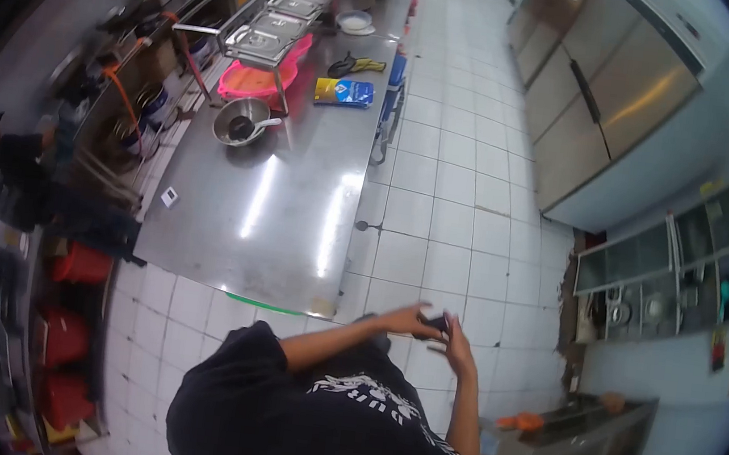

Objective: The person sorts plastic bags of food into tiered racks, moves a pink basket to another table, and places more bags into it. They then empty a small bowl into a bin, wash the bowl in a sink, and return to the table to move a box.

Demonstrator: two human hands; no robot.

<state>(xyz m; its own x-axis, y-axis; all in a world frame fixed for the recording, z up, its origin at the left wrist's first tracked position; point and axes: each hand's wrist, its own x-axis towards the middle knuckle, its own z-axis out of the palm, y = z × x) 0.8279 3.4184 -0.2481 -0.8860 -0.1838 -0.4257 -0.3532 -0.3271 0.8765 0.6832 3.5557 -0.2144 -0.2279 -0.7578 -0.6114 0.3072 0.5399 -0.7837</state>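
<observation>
In the head view, a small black object (435, 324), too small to name for sure, sits between my two hands in front of my dark shirt. My left hand (406, 319) has its fingers closed around the object's left side. Against its right side, my right hand (458, 350) grips with thumb and fingers. Both hands are above the tiled floor, just off the near right corner of the steel table (294, 211).
On the table are a metal bowl (230, 129) with a white-handled utensil, a blue-yellow packet (344, 92), a small white device (170, 196) and a rack of lidded steel pans (272, 33). Another person (15, 174) stands at left. A steel fridge (600, 93) stands right.
</observation>
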